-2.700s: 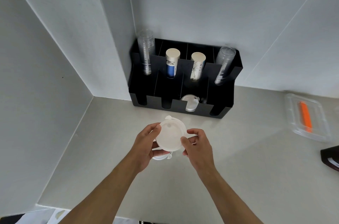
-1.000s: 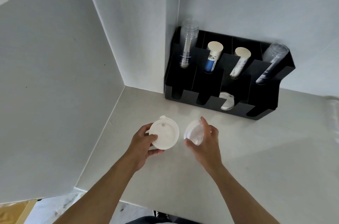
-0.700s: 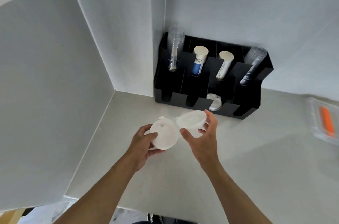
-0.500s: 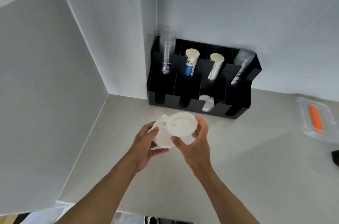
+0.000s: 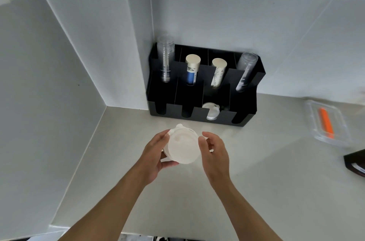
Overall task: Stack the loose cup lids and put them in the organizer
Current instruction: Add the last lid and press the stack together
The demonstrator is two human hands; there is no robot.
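A small stack of white cup lids (image 5: pixel 182 147) is held above the counter between both hands. My left hand (image 5: pixel 155 154) grips its left edge and underside. My right hand (image 5: pixel 214 151) touches its right edge with thumb and fingertips. The black organizer (image 5: pixel 245 102) stands against the wall in the corner behind. Its third front slot holds several white lids (image 5: pixel 211 111); the other front slots look dark. The back compartments hold clear cups (image 5: pixel 165 59), two paper cup stacks (image 5: pixel 192 69) and more clear cups (image 5: pixel 245 71).
White tiled walls close in the left and back of the grey counter (image 5: pixel 256 191). A clear plastic box with an orange item (image 5: pixel 325 122) lies at the right, and a dark object (image 5: pixel 355 161) sits at the right edge.
My right hand brought a separate lid over and set it onto the lids in my left hand; now both hands hold one stack. The view shifted right.
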